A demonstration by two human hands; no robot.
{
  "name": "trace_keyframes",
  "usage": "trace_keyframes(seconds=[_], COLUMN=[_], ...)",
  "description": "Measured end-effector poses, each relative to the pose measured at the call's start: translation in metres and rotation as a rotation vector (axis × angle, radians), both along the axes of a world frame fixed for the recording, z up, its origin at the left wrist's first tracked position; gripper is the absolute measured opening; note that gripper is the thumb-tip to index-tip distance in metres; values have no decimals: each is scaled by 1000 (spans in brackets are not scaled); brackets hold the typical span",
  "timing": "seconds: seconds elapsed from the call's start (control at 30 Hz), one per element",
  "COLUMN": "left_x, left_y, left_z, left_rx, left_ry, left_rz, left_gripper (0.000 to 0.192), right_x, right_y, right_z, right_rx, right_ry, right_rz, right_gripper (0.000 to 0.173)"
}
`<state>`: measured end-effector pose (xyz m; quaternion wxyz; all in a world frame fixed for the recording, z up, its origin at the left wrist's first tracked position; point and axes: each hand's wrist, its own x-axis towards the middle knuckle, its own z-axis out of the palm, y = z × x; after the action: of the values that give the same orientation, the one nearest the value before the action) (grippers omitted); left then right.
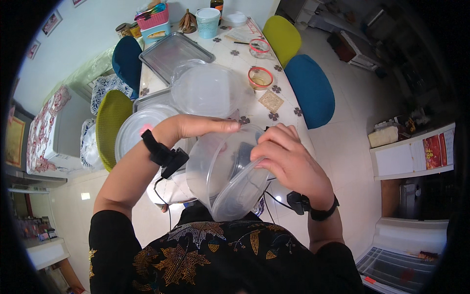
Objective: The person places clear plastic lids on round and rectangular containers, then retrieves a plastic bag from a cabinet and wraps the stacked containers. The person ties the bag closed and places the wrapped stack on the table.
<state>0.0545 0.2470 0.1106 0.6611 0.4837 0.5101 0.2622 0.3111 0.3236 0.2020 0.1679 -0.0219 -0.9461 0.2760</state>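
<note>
A round clear plastic bowl (200, 158) is tilted in front of my chest at the table's near edge. My left hand (198, 125) grips its far rim, thumb along the top; the other fingers are hidden. My right hand (284, 156) pinches the edge of a translucent round plastic lid (235, 194) between thumb and fingers. The lid slants against the bowl's right side, its lower end close to my shirt. Whether the lid's lower edge is hooked on the bowl's rim I cannot tell.
Round plastic lids (132, 128) lie left, beside a large clear plastic container (205, 90). Farther back are a metal tray (176, 55), red-rimmed glass bowls (260, 79), a coaster (271, 101) and a light-blue bin (208, 25). Blue (310, 92) and green chairs (112, 125) flank the table.
</note>
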Motion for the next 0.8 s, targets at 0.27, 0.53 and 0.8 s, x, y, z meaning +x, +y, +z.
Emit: trace_keyframes(seconds=[0.27, 0.53, 0.8], left_x=[-31, -60, -20], left_y=[-28, -164, -257], left_z=[21, 47, -17], left_rx=[7, 701, 931], left_ry=[159, -206, -941], left_rz=[197, 1068, 1659], left_gripper=[84, 100, 94], right_x=[43, 102, 50], right_y=[20, 84, 74], right_z=[19, -35, -228], right_rx=[24, 113, 246], right_ry=[43, 241, -231], right_rz=[6, -578, -457], right_gripper=[15, 18, 16])
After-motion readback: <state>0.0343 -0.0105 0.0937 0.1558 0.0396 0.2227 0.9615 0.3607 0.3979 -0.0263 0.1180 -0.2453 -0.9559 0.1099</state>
